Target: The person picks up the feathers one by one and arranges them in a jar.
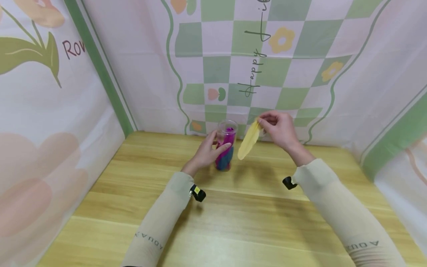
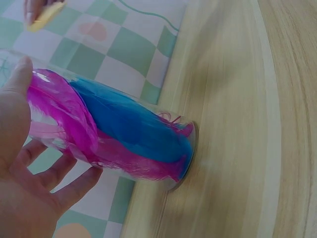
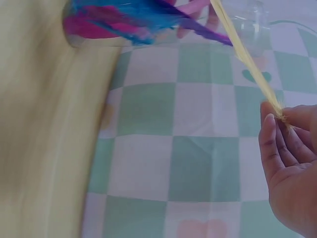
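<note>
A clear cylindrical jar (image 1: 227, 128) stands upright on the table, holding magenta feathers (image 2: 64, 106) and blue feathers (image 2: 131, 121); in the right wrist view a purple one shows too. My left hand (image 1: 206, 152) grips the jar from its left side, thumb across the front and fingers behind. To the right of the jar, my right hand (image 1: 280, 128) pinches a yellow feather (image 1: 249, 141) by its quill end. The feather hangs down and to the left, beside the jar and apart from it in the head view.
The wooden table (image 1: 213, 222) reaches back to a cloth wall (image 1: 217, 70) with green checks and flowers, close behind the jar. More printed cloth (image 1: 50, 148) closes off the left side, and another cloth (image 1: 400, 178) hangs at the right.
</note>
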Demonstrator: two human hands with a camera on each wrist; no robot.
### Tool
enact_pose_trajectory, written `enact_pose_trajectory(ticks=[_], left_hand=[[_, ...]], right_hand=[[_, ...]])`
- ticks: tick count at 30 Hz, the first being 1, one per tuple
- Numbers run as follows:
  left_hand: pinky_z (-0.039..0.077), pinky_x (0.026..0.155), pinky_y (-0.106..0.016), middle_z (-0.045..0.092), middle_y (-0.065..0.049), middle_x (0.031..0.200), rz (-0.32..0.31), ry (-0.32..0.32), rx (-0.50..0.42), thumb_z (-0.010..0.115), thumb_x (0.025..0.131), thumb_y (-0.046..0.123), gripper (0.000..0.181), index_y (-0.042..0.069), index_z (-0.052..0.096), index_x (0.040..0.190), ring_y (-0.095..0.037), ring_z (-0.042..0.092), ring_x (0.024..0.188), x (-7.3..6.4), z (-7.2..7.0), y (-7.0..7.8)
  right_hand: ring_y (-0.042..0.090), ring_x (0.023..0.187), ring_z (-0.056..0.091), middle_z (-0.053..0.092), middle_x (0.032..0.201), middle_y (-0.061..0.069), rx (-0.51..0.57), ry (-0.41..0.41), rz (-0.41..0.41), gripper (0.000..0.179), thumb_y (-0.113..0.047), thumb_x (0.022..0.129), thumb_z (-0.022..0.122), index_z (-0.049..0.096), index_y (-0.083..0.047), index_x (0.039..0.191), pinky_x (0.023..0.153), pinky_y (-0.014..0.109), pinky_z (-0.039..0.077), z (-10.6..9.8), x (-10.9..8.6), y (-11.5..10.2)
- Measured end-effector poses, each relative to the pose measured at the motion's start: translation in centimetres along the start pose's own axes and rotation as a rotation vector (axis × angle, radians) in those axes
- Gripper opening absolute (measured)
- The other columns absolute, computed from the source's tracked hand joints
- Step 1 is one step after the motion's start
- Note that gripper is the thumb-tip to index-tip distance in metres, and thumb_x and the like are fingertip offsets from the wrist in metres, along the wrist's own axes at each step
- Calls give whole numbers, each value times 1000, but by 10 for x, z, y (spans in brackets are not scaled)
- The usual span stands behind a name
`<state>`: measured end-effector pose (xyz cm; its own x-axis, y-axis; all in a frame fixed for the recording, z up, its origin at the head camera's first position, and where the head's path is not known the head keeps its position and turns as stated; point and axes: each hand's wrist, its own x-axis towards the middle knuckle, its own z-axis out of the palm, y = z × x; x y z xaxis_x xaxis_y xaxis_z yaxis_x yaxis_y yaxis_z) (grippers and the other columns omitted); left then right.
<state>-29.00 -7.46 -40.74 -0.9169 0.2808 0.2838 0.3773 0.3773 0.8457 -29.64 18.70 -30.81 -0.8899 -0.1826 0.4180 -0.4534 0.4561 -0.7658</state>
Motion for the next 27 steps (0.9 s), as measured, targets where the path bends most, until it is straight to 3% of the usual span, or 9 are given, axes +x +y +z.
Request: enact_pose_trajectory(ticks=[10, 17, 27], left_hand=[[50, 105, -44, 57, -5, 120, 13, 5, 3, 67, 100, 41, 36, 13, 51, 118, -28, 59, 123, 0, 0, 0], [49, 105, -37, 55, -5, 109, 38, 2, 2, 66, 101, 39, 36, 10, 51, 114, -22, 59, 114, 1, 1, 0], [49, 106, -39, 57, -4, 117, 25, 2, -3, 67, 101, 38, 34, 12, 51, 116, -21, 58, 122, 1, 0, 0]], right_hand=[[13, 69, 68, 73, 100, 23, 18, 91, -42, 18, -10, 99, 69, 73, 5, 108, 61, 21, 57, -4, 9, -21], [12, 71, 68, 73, 101, 22, 59, 157, -82, 20, -10, 98, 70, 73, 5, 110, 62, 22, 58, -6, 18, -40], [4, 76, 70, 74, 102, 24, 44, 249, -202, 17, -8, 97, 71, 74, 6, 107, 66, 17, 58, -1, 27, -61]])
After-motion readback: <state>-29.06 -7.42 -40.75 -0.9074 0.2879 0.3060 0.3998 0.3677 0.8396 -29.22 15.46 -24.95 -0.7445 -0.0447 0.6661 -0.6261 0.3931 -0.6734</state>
